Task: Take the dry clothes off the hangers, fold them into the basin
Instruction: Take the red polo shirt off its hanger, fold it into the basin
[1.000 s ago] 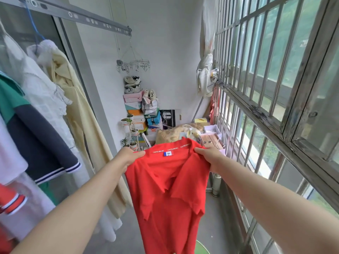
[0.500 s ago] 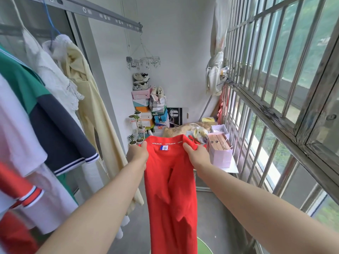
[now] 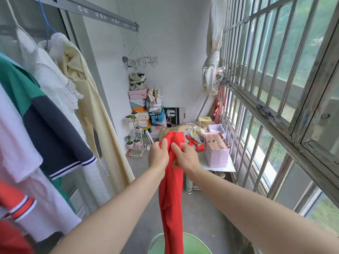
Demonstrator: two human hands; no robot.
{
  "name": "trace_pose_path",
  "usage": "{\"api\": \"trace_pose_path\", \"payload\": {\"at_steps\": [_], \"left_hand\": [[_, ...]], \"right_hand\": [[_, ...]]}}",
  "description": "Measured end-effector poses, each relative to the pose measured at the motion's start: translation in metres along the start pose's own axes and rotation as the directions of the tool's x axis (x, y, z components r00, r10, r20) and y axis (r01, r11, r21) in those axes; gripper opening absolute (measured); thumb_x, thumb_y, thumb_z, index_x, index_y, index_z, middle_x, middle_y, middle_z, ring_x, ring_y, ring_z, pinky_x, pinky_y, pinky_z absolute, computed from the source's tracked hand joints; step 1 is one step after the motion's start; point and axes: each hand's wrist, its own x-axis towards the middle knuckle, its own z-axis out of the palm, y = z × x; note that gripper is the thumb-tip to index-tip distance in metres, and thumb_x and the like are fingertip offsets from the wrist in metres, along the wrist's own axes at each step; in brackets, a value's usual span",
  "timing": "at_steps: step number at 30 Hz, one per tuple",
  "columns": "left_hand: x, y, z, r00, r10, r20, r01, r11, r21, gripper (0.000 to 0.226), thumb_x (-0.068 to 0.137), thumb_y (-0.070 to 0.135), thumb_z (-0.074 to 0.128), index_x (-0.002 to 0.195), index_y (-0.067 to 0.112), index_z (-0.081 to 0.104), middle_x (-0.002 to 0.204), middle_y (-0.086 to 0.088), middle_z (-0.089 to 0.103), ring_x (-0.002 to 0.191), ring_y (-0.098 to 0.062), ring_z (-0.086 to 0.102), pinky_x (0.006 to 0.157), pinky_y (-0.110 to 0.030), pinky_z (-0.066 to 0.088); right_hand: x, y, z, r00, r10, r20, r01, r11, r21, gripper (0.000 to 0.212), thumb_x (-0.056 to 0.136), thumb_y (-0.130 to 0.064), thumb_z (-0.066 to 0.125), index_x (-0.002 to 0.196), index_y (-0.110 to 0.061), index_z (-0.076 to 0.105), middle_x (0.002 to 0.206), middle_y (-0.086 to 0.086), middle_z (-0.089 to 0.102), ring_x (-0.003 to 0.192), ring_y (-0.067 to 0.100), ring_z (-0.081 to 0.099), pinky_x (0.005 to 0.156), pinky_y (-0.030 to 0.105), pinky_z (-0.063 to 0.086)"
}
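Observation:
A red polo shirt (image 3: 171, 198) hangs in front of me as a narrow strip folded lengthwise. My left hand (image 3: 158, 157) grips its top edge on the left. My right hand (image 3: 185, 157) pinches the top right beside it, and the two hands almost touch. The shirt's lower end hangs down over a green basin (image 3: 194, 243) at the bottom edge of the view. Several clothes still hang on hangers at the left: a green, navy and white shirt (image 3: 36, 114), a white lace top (image 3: 55, 77) and a pale yellow garment (image 3: 95, 110).
A drying rail (image 3: 88, 11) runs overhead. A barred window (image 3: 275, 88) lines the right side. Ahead stand a small table (image 3: 216, 166) with a lilac bag (image 3: 217, 153), stacked shoe boxes (image 3: 141, 107) and a plant stand (image 3: 134, 140). Concrete floor lies between.
My hands have come together, folding the spread red shirt in half lengthwise into a narrow strip. The basin below shows more in view.

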Motion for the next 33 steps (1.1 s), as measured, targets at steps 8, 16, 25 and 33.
{"api": "trace_pose_path", "payload": {"at_steps": [8,16,25,33], "left_hand": [[0.001,-0.002,-0.023,0.885,0.023,0.465,0.110,0.960,-0.256,0.032,0.076,0.022,0.080,0.097,0.016,0.057,0.093,-0.002,0.067,0.088,-0.015,0.066,0.076,-0.024,0.051],[-0.006,0.006,-0.035,0.903,0.166,0.397,-0.168,0.985,-0.031,0.037,0.084,-0.013,0.049,0.105,0.018,0.053,0.081,0.002,0.059,0.062,0.004,0.052,0.052,-0.005,0.039],[0.007,0.013,-0.059,0.916,0.089,0.390,0.064,0.929,-0.363,0.056,0.077,-0.020,0.033,0.115,0.012,0.059,0.087,0.000,0.061,0.075,-0.010,0.054,0.063,-0.019,0.041],[0.012,0.008,-0.075,0.850,0.122,0.512,0.065,0.941,-0.332,0.053,0.078,-0.019,0.034,0.109,0.014,0.062,0.091,-0.003,0.061,0.081,-0.013,0.054,0.071,-0.024,0.041]], "right_hand": [[0.007,-0.018,-0.021,0.982,0.084,0.170,-0.075,0.996,-0.058,0.023,0.094,-0.028,0.057,0.084,-0.007,0.055,0.069,0.009,0.064,0.056,0.015,0.066,0.060,0.030,0.059],[0.013,-0.037,-0.027,0.953,-0.075,0.294,0.179,0.922,-0.343,0.032,0.092,-0.036,0.056,0.070,-0.016,0.071,0.077,-0.001,0.071,0.079,0.011,0.061,0.079,0.026,0.046],[0.010,0.029,-0.056,0.944,0.131,0.301,-0.115,0.991,-0.071,0.069,0.064,-0.023,0.083,0.124,-0.018,0.050,0.117,0.000,0.054,0.113,0.017,0.051,0.093,0.028,0.039],[-0.011,0.044,-0.048,0.797,0.232,0.557,-0.282,0.959,0.004,0.012,0.089,-0.008,0.061,0.100,-0.008,0.067,0.095,0.003,0.073,0.084,0.013,0.069,0.088,0.027,0.054]]}}
